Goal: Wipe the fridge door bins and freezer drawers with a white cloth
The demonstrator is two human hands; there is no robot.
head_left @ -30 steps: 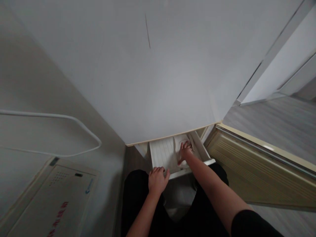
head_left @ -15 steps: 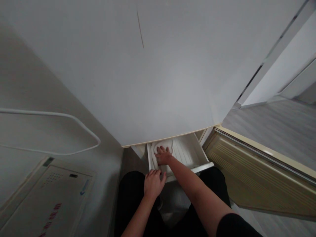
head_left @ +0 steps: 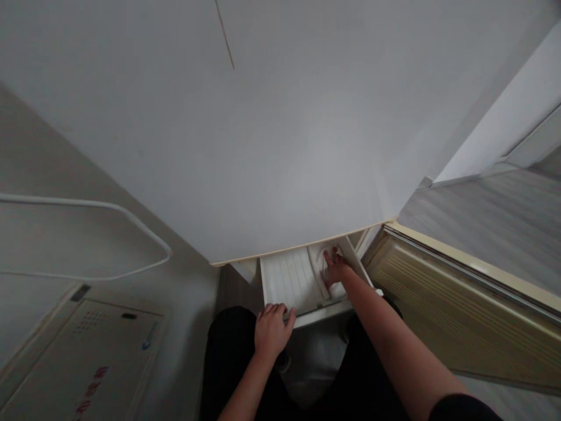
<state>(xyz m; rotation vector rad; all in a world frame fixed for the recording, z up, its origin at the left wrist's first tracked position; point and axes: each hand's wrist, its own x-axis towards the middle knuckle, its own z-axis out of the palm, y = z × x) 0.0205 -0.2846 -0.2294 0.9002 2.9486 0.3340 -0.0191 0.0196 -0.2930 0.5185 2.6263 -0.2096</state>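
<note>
A white drawer (head_left: 287,280) is pulled out below a large white panel. My left hand (head_left: 272,332) has its fingers hooked over the drawer's front edge near the left corner, gripping it. Inside, at the drawer's right side, lies a crumpled white cloth (head_left: 318,264). My right hand (head_left: 337,270) holds this cloth against the drawer bottom, its fingers partly spread over it. The ribbed floor of the drawer shows to the left of the cloth.
An open door (head_left: 460,316) with a yellowish inner face stands at the right. On the left are a white cable (head_left: 109,204) and a metal box (head_left: 87,351) with red lettering. My legs in black trousers (head_left: 230,345) flank the drawer.
My right hand and the cloth have moved from the left side of the drawer to its right side. My left hand stays on the front edge.
</note>
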